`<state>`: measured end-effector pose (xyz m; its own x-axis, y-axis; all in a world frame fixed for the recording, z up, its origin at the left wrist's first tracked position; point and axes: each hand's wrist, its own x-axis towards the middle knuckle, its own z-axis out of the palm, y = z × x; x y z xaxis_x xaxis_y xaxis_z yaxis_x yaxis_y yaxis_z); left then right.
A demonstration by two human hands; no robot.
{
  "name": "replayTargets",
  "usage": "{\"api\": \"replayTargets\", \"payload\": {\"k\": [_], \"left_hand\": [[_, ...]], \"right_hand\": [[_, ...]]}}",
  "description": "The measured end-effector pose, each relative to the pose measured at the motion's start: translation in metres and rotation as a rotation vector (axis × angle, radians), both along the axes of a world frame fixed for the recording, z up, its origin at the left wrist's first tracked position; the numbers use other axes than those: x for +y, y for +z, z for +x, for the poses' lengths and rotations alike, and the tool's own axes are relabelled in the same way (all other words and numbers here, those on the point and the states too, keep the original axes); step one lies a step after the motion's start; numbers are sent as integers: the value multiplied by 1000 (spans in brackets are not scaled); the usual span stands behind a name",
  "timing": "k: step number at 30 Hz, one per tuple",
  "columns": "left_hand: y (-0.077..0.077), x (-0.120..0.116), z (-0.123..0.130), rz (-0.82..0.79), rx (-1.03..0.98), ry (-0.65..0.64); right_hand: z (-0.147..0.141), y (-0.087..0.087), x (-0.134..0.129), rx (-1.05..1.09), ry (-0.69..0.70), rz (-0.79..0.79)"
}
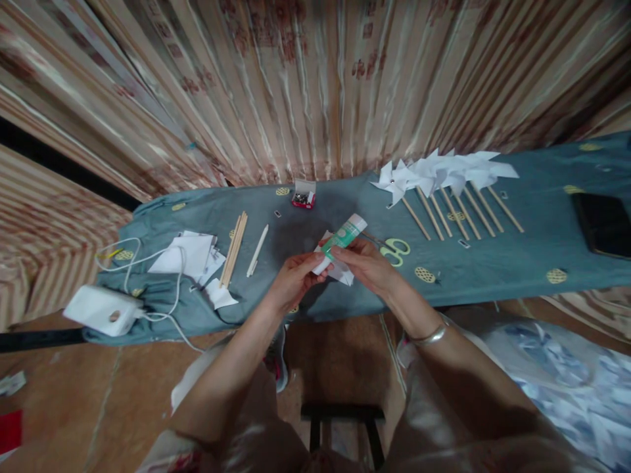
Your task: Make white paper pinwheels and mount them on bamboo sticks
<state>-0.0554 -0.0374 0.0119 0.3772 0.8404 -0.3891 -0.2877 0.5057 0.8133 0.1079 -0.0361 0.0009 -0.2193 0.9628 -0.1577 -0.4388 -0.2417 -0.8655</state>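
Above the table's near edge, my left hand [298, 279] and my right hand [367, 264] are both closed around a green-and-white glue stick [346, 234], tilted with its far end to the upper right. A piece of white paper [341, 272] shows under and between my hands. Just right of my right hand lie scissors [396, 251] with pale green handles, their blades partly hidden. Beyond my hands stands a small open red box [303, 196] with small metal pieces inside. A white pen [258, 249] rests to the left of my left hand.
Several white paper pinwheels [444, 172] on wooden sticks lie in a row at the right. On the left are loose wooden sticks [234, 249], white paper sheets [187, 256] and a white device [102, 310] with a cable. A dark phone-like slab [602, 225] lies far right.
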Motion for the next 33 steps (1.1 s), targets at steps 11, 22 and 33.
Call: {"api": "replayTargets", "payload": {"k": [11,22,33], "left_hand": [[-34,34,-46,977,1062,-30],[-54,34,-42,1272,1204,-72],[-61,-12,1,1379,1091,-415]], "right_hand": [[31,-10,11,213,-173,-234],[43,-9,-2,12,-284,-192],[45,-17,2,-435,-408,-8]]}}
